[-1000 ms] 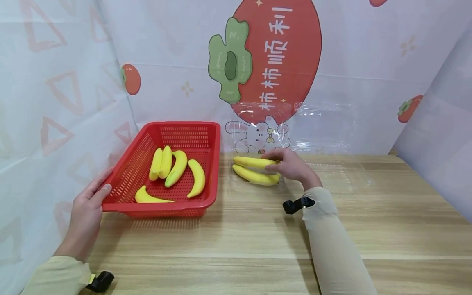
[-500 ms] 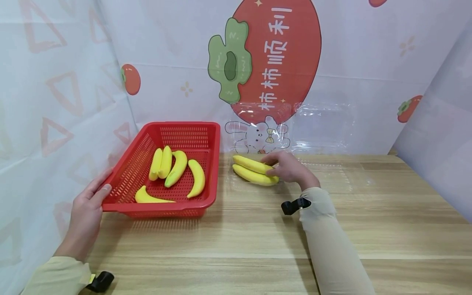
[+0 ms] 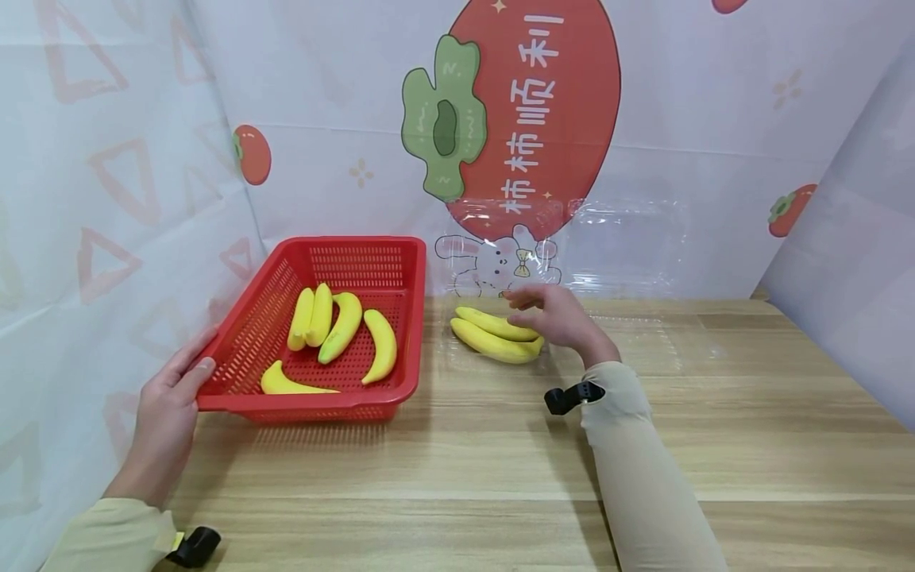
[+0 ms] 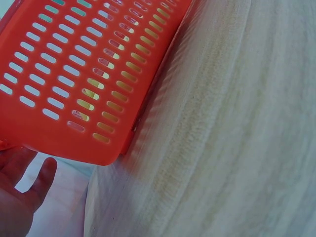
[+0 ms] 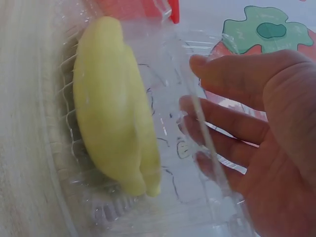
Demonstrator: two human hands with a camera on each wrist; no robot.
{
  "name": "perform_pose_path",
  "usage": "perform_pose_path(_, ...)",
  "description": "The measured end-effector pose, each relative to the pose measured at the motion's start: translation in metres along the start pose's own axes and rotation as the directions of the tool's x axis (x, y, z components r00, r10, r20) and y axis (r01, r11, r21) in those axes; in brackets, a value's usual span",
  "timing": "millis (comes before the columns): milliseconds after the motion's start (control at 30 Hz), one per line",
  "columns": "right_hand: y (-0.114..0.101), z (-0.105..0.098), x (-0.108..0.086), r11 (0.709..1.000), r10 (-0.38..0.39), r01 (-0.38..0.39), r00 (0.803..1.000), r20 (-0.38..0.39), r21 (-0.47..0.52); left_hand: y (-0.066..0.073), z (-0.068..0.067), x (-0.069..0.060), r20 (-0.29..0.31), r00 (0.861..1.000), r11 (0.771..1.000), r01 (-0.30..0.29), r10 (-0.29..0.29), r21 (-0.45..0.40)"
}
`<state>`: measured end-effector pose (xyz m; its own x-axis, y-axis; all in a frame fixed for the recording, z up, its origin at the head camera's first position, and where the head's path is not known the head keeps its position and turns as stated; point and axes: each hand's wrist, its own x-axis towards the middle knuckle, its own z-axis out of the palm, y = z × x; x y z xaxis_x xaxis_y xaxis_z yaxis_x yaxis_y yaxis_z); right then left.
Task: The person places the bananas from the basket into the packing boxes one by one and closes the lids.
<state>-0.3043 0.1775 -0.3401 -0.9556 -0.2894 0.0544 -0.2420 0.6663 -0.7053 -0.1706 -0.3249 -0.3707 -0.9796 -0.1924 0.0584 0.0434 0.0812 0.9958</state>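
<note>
Two yellow bananas [image 3: 495, 340] lie side by side in the left part of a clear plastic clamshell box [image 3: 643, 342], whose raised lid [image 3: 629, 238] stands against the back wall. My right hand [image 3: 561, 318] hovers just over their right end, fingers relaxed and holding nothing. In the right wrist view the hand [image 5: 266, 113] is apart from the bananas [image 5: 111, 108], with a clear plastic edge between. At the left, my left hand [image 3: 167, 397] grips the near left corner of a red plastic basket [image 3: 314, 403]. Several bananas [image 3: 341, 327] lie inside the basket.
The wooden table [image 3: 443, 492] spreads out in front of the basket and the box. A patterned cloth wall [image 3: 343, 95] closes off the back, and others stand at both sides. The basket stands close to the left wall.
The right hand has let go of the upper banana, which now rests in the box against the other one. My left hand and the basket stay where they were.
</note>
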Motion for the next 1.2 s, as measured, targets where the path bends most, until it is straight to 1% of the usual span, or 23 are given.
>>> perform_pose_path(233, -0.008, -0.002, 0.000, 0.997, -0.046, 0.052, 0.994, -0.094, 0.064, -0.002, -0.002, 0.000, -0.001, 1.000, 1.000, 0.003, -0.003, -0.002)
perform_pose_path(333, -0.012, -0.003, 0.000, 0.995, -0.064, 0.073, 0.989, -0.132, 0.062, -0.003, -0.003, 0.000, -0.004, 1.000, 1.000, 0.007, -0.007, 0.002)
perform_pose_path(467, -0.018, -0.004, -0.001, 0.995, -0.082, 0.090, 0.984, -0.159, 0.048, -0.002, -0.004, -0.001, -0.006, 1.000, 1.000, 0.007, -0.007, 0.005)
perform_pose_path(667, -0.021, -0.007, -0.003, 0.995, -0.083, 0.092, 0.982, -0.171, 0.048, -0.001, -0.004, -0.001, -0.009, 1.000, 1.000, 0.011, -0.011, 0.003)
perform_pose_path(900, -0.019, -0.006, -0.003, 0.996, -0.070, 0.076, 0.987, -0.147, 0.036, 0.002, -0.002, 0.001, 0.000, 1.000, 1.000, 0.018, -0.018, 0.013)
perform_pose_path(1200, -0.018, -0.004, -0.003, 0.996, -0.082, 0.086, 0.986, -0.147, 0.021, 0.002, -0.001, 0.001, 0.004, 1.000, 1.000, 0.025, -0.025, 0.005)
